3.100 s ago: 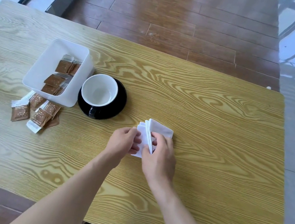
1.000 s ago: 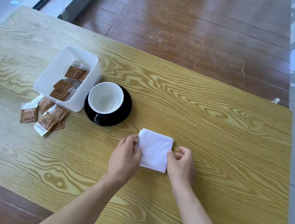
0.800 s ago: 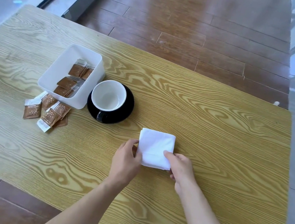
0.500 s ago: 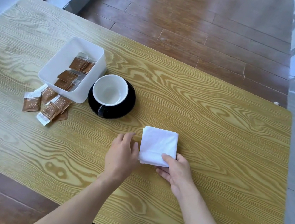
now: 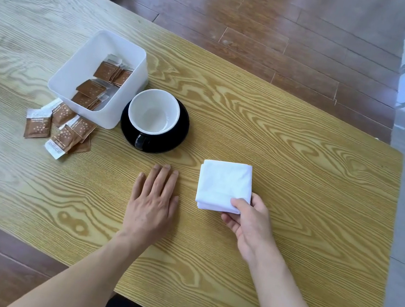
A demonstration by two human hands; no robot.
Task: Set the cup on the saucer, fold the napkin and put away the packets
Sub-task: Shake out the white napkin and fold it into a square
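Observation:
A cup, white inside and black outside, stands on a black saucer. To its right lies a white napkin folded into a small square. My right hand pinches the napkin's near right corner between thumb and fingers. My left hand rests flat and open on the table left of the napkin, apart from it. A white box left of the cup holds several brown packets. More brown packets lie loose on the table in front of the box.
The wooden table ends at its right edge near the napkin's side and at its near edge below my forearms. Beyond the far edge is a wood plank floor.
My left hand has let go of the napkin and slid left onto the bare table. My right hand shifted to the napkin's near right corner and grips it.

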